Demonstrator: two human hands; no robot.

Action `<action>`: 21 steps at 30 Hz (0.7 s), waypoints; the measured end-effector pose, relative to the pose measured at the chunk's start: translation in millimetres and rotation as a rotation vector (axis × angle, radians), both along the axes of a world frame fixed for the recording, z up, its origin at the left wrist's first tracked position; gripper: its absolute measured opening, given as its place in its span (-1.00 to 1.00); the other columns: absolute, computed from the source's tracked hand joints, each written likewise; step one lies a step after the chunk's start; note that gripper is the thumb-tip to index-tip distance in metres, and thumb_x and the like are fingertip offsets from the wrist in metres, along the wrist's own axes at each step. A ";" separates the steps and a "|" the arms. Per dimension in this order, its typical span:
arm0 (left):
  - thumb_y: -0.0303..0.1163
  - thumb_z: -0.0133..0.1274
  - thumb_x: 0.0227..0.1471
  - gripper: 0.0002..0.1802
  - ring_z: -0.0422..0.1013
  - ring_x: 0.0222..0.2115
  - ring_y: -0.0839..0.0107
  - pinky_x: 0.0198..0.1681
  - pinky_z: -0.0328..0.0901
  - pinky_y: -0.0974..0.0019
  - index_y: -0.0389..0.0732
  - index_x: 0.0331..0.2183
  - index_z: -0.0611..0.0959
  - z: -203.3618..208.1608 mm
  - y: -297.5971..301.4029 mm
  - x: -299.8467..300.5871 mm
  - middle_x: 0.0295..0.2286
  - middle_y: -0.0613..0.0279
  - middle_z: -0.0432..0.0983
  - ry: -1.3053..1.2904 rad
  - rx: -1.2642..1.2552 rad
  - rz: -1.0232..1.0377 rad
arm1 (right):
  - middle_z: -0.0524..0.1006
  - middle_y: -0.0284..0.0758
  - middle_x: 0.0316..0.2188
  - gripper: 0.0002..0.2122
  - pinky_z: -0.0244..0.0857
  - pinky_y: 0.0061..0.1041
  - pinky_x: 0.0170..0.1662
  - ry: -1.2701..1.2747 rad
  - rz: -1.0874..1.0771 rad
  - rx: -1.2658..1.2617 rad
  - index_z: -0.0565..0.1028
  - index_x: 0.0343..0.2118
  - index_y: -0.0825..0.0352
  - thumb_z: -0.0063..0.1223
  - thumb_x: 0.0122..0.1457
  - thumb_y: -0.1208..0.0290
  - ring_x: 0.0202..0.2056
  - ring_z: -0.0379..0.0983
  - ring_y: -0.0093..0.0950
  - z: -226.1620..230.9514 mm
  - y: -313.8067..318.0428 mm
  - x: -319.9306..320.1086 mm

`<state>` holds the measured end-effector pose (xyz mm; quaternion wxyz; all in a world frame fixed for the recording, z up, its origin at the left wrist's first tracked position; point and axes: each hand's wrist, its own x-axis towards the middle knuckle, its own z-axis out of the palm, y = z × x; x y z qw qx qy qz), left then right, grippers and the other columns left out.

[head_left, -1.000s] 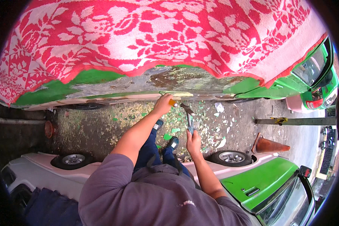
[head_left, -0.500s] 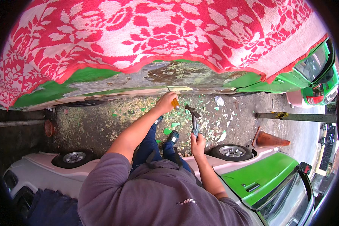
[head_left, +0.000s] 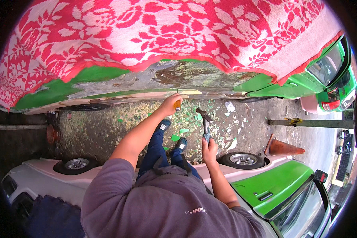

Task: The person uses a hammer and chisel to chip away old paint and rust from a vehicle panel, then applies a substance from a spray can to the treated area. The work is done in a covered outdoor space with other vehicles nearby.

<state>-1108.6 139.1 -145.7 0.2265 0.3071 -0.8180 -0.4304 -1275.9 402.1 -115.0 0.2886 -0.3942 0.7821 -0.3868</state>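
My left hand [head_left: 170, 104] is wrapped round the amber handle of a chisel-like tool [head_left: 178, 106]. Its thin metal tip points at the scraped lower side of a green car body [head_left: 146, 81], where bare grey metal, brown patches and a pale strip show. Whether the tip touches the panel I cannot tell. In my right hand [head_left: 209, 149] is a hammer [head_left: 206, 123], gripped by its handle, with the head up and a gap away from the chisel-like tool. A red and white floral blanket [head_left: 166, 31] covers the upper part of that car.
Green and pale paint flakes [head_left: 186, 129] litter the ground round my feet. Behind me stands a second car with a green door [head_left: 273, 184] and a wheel [head_left: 242, 159]. To the right are an orange cone [head_left: 282, 146], a horizontal pole [head_left: 313, 123] and another green car [head_left: 341, 99].
My left hand has shifted slightly left, and the chisel-like tool's handle now hangs more upright. The hammer has barely moved. My left foot shows more.
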 end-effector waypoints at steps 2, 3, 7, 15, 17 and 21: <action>-0.69 0.06 -0.21 -0.74 0.37 -0.31 0.09 -0.24 0.26 0.19 -0.22 -0.41 0.41 -0.6 -0.3 -0.9 -0.42 0.13 0.35 0.002 -0.001 0.021 | 0.40 -0.08 -0.72 -0.63 0.17 -0.19 -0.53 0.002 0.017 -0.026 0.39 -0.55 0.44 0.07 0.22 0.19 -0.65 0.35 -0.12 3.6 1.3 -2.4; -0.68 0.06 -0.21 -0.74 0.37 -0.31 0.08 -0.24 0.26 0.18 -0.22 -0.40 0.42 -0.9 0.8 -1.5 -0.42 0.13 0.36 -0.006 -0.013 0.041 | 0.40 -0.09 -0.73 -0.64 0.17 -0.20 -0.53 0.002 0.008 -0.016 0.40 -0.55 0.43 0.07 0.22 0.20 -0.66 0.35 -0.14 4.0 3.7 -3.7; -0.65 0.06 -0.17 -0.78 0.38 -0.28 0.05 -0.23 0.26 0.14 -0.22 -0.39 0.44 -9.0 6.8 11.2 -0.40 0.11 0.38 -0.066 -0.034 0.122 | 0.38 -0.18 -0.76 -0.67 0.15 -0.25 -0.55 -0.075 -0.027 -0.018 0.40 -0.57 0.42 0.09 0.20 0.26 -0.69 0.31 -0.29 -2.3 12.3 -4.9; -0.73 0.08 -0.26 -0.69 0.38 -0.26 0.05 -0.22 0.29 0.16 -0.22 -0.40 0.43 6.3 25.2 91.3 -0.35 0.12 0.38 -0.056 -0.147 0.070 | 0.39 -0.17 -0.74 -0.65 0.15 -0.25 -0.54 -0.030 0.055 0.000 0.39 -0.58 0.42 0.08 0.20 0.23 -0.67 0.29 -0.32 -2.2 6.3 12.6; -0.73 0.09 -0.28 -0.68 0.38 -0.26 0.13 -0.19 0.29 0.23 -0.22 -0.41 0.40 10.7 32.2 110.0 -0.34 0.15 0.36 -0.053 -0.129 0.112 | 0.40 -0.15 -0.72 -0.64 0.17 -0.24 -0.52 -0.017 0.108 0.031 0.39 -0.57 0.42 0.07 0.20 0.21 -0.66 0.32 -0.28 4.9 -0.9 20.7; -0.75 0.11 -0.29 -0.64 0.37 -0.24 0.18 -0.15 0.28 0.30 -0.21 -0.41 0.38 17.0 38.5 148.8 -0.31 0.16 0.36 -0.017 -0.092 0.209 | 0.41 -0.11 -0.70 -0.67 0.19 -0.23 -0.51 0.019 0.211 -0.006 0.46 -0.50 0.43 0.08 0.20 0.20 -0.64 0.36 -0.22 19.0 -16.3 41.2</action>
